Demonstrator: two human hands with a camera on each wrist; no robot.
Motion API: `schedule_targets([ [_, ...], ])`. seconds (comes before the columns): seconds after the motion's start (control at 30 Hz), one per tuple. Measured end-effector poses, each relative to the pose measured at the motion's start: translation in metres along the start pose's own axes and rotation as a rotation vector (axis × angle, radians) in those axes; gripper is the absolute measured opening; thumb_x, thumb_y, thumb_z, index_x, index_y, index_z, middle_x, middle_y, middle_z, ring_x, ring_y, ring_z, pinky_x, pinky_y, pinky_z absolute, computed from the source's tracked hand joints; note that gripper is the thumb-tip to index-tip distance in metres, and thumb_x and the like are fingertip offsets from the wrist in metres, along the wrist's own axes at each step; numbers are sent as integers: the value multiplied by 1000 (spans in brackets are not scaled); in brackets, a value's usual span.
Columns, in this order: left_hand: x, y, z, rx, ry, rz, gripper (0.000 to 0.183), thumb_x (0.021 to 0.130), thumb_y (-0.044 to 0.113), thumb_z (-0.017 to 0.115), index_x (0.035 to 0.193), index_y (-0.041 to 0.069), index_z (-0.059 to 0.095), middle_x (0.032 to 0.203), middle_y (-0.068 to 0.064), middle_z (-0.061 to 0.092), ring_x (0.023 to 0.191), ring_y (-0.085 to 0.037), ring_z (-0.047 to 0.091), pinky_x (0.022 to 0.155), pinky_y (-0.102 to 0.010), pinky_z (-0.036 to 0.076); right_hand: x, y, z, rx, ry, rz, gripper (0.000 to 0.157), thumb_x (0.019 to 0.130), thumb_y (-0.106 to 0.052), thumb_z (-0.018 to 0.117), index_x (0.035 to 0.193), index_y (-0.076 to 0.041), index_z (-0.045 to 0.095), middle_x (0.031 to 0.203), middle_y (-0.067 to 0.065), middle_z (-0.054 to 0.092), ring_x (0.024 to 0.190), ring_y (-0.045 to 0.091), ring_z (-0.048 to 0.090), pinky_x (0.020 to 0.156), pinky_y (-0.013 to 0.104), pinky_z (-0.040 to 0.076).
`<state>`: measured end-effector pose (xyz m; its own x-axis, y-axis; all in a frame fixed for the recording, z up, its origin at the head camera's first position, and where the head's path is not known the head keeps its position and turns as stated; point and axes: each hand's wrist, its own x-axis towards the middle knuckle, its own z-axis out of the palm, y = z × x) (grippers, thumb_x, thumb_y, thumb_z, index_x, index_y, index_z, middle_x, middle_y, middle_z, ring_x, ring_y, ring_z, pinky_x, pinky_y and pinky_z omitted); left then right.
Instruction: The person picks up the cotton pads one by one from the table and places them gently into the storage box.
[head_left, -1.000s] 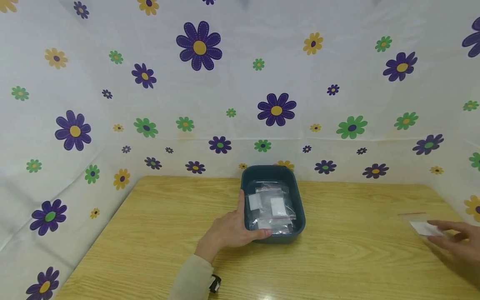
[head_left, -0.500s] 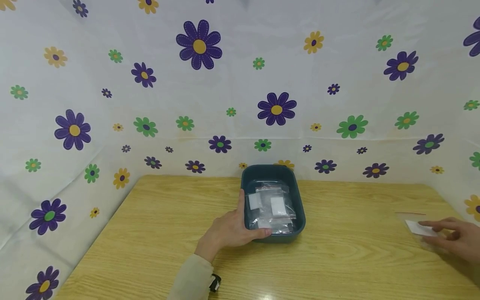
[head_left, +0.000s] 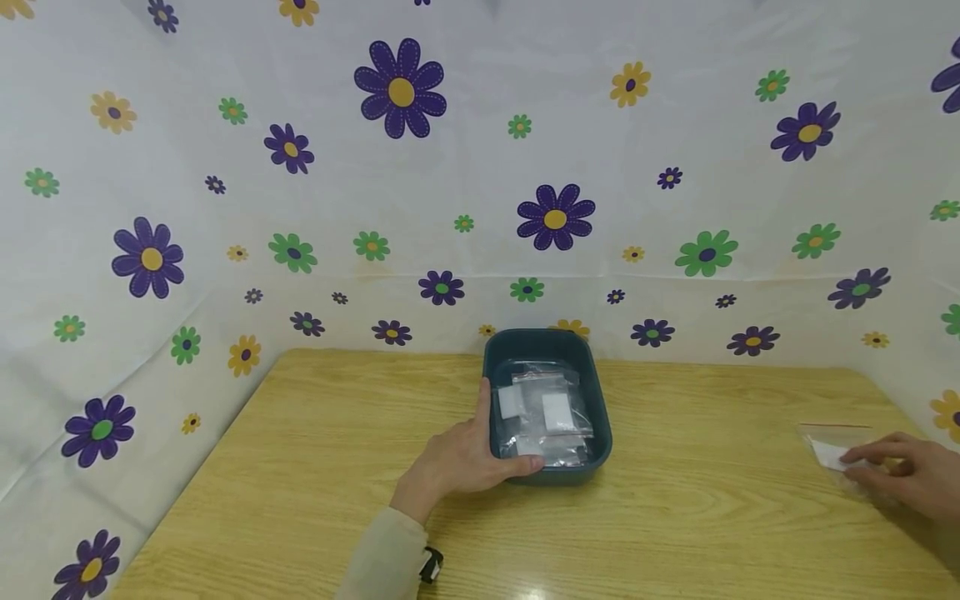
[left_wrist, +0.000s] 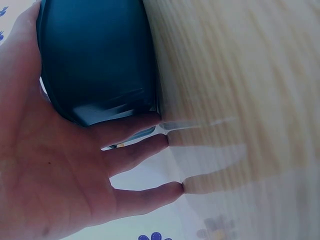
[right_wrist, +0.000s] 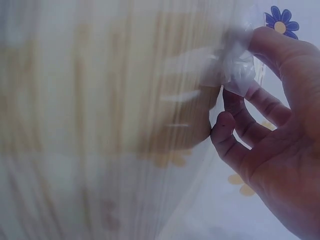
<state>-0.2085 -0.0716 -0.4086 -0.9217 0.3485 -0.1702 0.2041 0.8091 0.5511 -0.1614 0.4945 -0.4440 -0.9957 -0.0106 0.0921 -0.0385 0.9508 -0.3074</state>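
Observation:
A dark teal plastic bin (head_left: 604, 442) stands mid-table in the head view, holding several clear zip bags (head_left: 525, 421) with white pieces inside. My left hand (head_left: 450, 462) rests against its near left corner, thumb along the front rim and index finger along the left side. In the left wrist view, straight fingers (left_wrist: 145, 200) reach down to the tabletop beside the bin (left_wrist: 100, 60). Far to the right, my right hand (head_left: 911, 475) pinches another clear zip bag (head_left: 828, 435), red-lined at its top, with a white piece inside. Crumpled plastic (right_wrist: 239, 70) shows at the fingertips in the right wrist view.
The light wood-grain table (head_left: 697, 517) backs onto a white curtain (head_left: 480, 167) printed with purple, yellow and green flowers. That curtain also closes off the left and right sides. A dark strap (head_left: 431, 566) shows at the left sleeve.
The right hand has shifted slightly left over the second, and the zip bag in it has turned a little, covering more of the white piece. The left hand and bin stay put.

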Motion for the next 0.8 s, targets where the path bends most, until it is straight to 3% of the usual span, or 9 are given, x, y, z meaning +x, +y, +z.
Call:
schedule_targets([
  [0.23,1,0,1,2,-4,1,132,79,82,64,165,16,-11,151,-24,53,115,-35,68,95,-49,55,-3,0,3,46,94,-52,14,92,-15,76,92,0,75,79,-28,50,51,-2,45,48,23,40],
  [0.3,2,1,1,0,-7,-2,132,79,82,64,165,17,-12,152,-24,52,116,-35,67,95,-49,55,-3,-1,2,31,86,-51,16,93,-16,76,94,0,75,79,-24,54,53,-4,44,49,23,40],
  [0.43,2,1,0,-6,-9,-6,132,78,82,65,165,18,-11,153,-23,51,117,-35,67,96,-50,55,0,-7,-4,-16,53,-48,19,93,-17,76,98,0,76,86,1,67,61,-10,40,52,22,39],
  [0.47,2,1,0,-7,-10,-7,132,78,82,65,165,18,-11,153,-23,50,118,-35,66,96,-50,54,0,-9,-5,-22,51,-55,18,92,-18,77,98,-1,76,87,0,68,64,-13,40,52,21,39],
  [0.53,2,1,0,-9,-9,-7,132,78,82,65,165,17,-11,153,-24,51,117,-35,67,95,-50,55,1,-12,-8,-9,60,-75,13,91,-18,77,97,-6,77,89,-15,67,66,-16,41,54,21,40],
  [0.67,1,1,0,-10,-8,-2,132,79,81,66,165,16,-11,152,-24,52,117,-35,67,94,-50,55,2,-22,-11,44,100,-127,2,90,-16,78,91,-14,79,87,-45,48,66,-17,46,53,21,42],
  [0.8,-1,0,0,-14,-5,1,132,79,80,66,165,16,-12,151,-25,53,117,-36,67,94,-50,55,4,-36,-9,36,136,-172,4,89,-16,80,89,-13,79,83,-36,54,64,-15,47,52,22,43],
])
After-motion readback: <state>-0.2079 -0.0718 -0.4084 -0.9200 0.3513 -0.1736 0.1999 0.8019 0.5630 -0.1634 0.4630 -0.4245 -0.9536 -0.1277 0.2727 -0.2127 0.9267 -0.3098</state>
